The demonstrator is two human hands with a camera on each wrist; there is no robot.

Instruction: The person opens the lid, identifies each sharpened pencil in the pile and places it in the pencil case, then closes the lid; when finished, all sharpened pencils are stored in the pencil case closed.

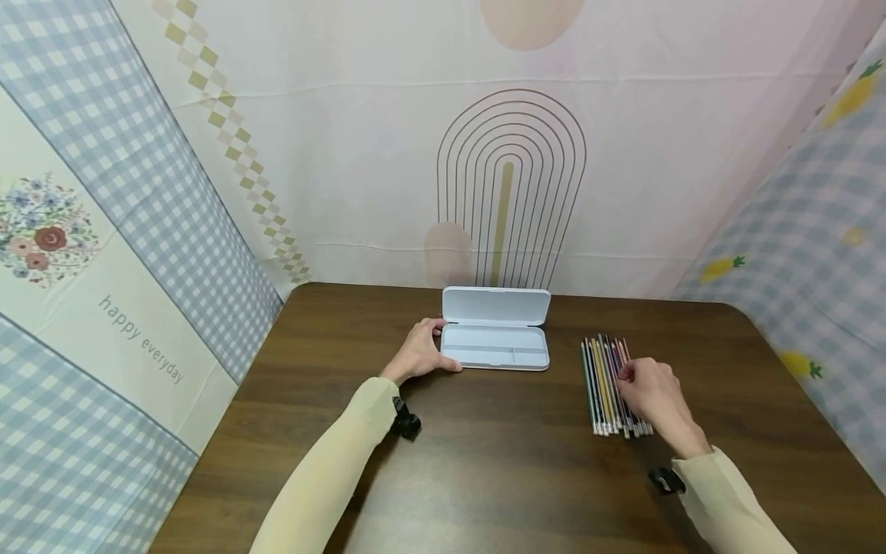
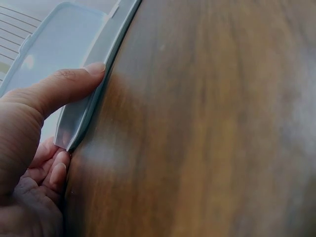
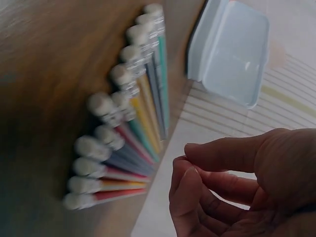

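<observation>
A pale blue pencil case [image 1: 477,335] lies on the table with its lid [image 1: 494,306] raised at the back. Its tray has divided compartments and no pencils in it. My left hand [image 1: 421,350] grips the case's left end, with the thumb [image 2: 74,84] on the front edge and the other fingers round the side. To the right of the case lies a row of pencils [image 1: 602,385] with white erasers facing me. Over the right side of this row is my right hand [image 1: 654,392], fingers curled and thumb against the index finger, with nothing visible between them.
The brown wooden table [image 1: 484,462] reaches back to a white patterned cloth [image 1: 367,169]. Checked cloths hang at the left [image 1: 76,369] and right [image 1: 803,223]. A black wrist camera [image 1: 406,422] sits at my left cuff, another [image 1: 667,481] at my right.
</observation>
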